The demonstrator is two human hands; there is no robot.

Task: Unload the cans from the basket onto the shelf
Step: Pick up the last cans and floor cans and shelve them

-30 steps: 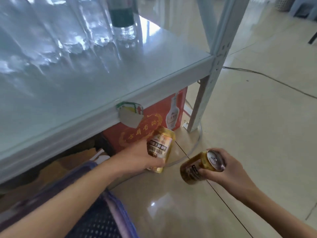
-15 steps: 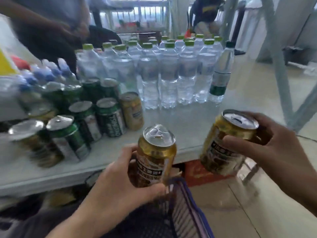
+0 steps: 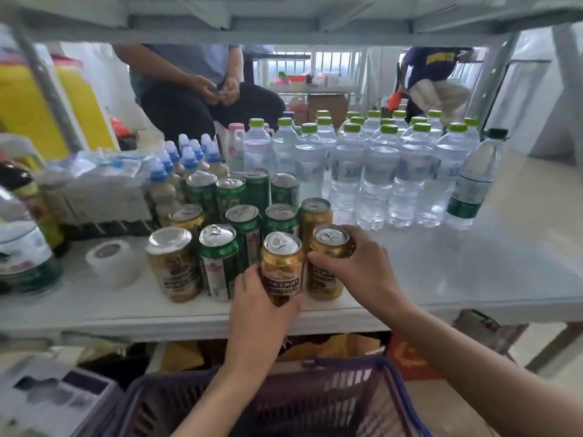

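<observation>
My left hand [image 3: 263, 305] grips a gold can [image 3: 281, 263] that stands upright near the front of the white shelf [image 3: 473, 279]. My right hand [image 3: 356, 268] grips a second gold can [image 3: 326, 269] just to its right, also upright on the shelf. Both cans stand at the front right of a cluster of several green and gold cans [image 3: 220, 234]. The purple basket [image 3: 284, 402] is below my arms at the bottom; what it holds is hidden.
Several water bottles with green caps [image 3: 378, 171] fill the back right of the shelf, with a taller bottle [image 3: 476, 181] at the far right. A white tape roll [image 3: 110, 260] lies left of the cans. An upper shelf [image 3: 284, 23] runs overhead. People sit behind the shelf.
Both hands moved forward from above the basket and brought the two gold cans down onto the shelf beside the can cluster. The view tilted up and closer to the shelf.
</observation>
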